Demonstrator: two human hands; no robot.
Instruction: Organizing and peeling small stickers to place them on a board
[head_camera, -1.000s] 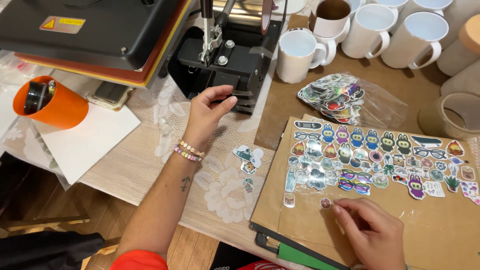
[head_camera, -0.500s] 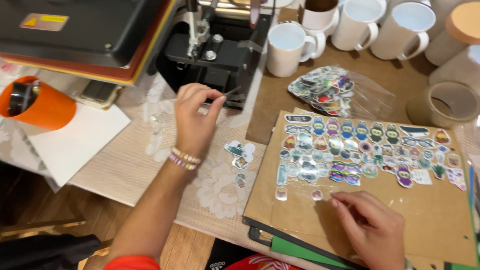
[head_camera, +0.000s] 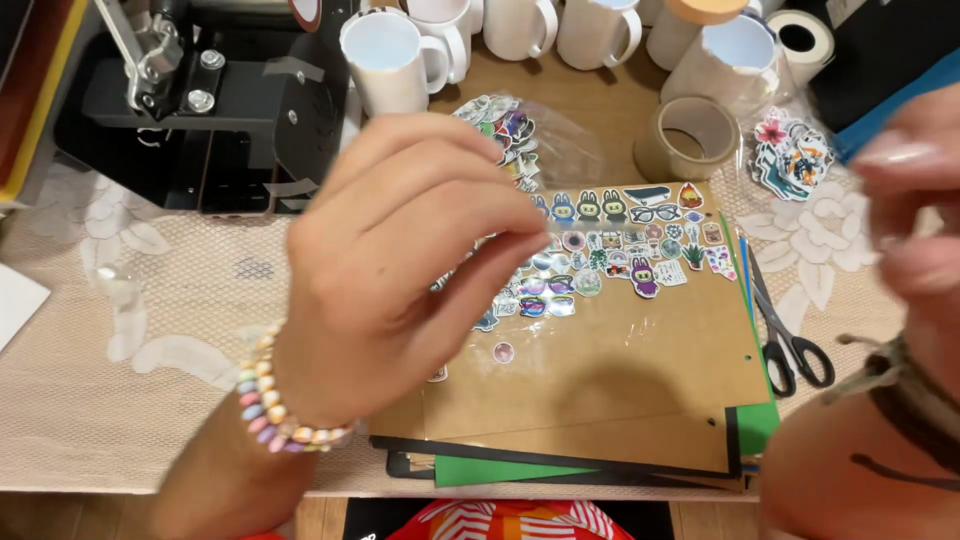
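Close under the camera, the left hand (head_camera: 400, 270) hung raised above the table, its back toward the lens and a bracelet of pastel beads (head_camera: 275, 405) around the wrist. Its thumb and fingers (head_camera: 500, 262) were drawn together at the tips, pinched on what looked like the end of a thin clear strip (head_camera: 570, 228), too faint to identify with certainty. The right hand (head_camera: 915, 220) was lifted at the right edge of the view, blurred and partly cut off, so I cannot tell whether its fingers were together or apart; a dark cord band (head_camera: 900, 385) circled its wrist.

Below the left fingertips lay a brown cardboard sheet (head_camera: 620, 380) covered in its far half with small colourful cartoon stickers (head_camera: 600, 250), stacked on black and green sheets (head_camera: 560, 462). One round sticker (head_camera: 503, 352) lay apart from the rest, just beneath the left palm. Between the two hands, black-handled scissors (head_camera: 790, 340) rested beside the cardboard's edge. Beyond the left fingertips sat a clear bag of stickers (head_camera: 520, 135), a roll of brown tape (head_camera: 700, 135) and several white mugs (head_camera: 395, 60). Beyond the left knuckles stood a black press machine (head_camera: 200, 110) on a lace tablecloth (head_camera: 130, 330).
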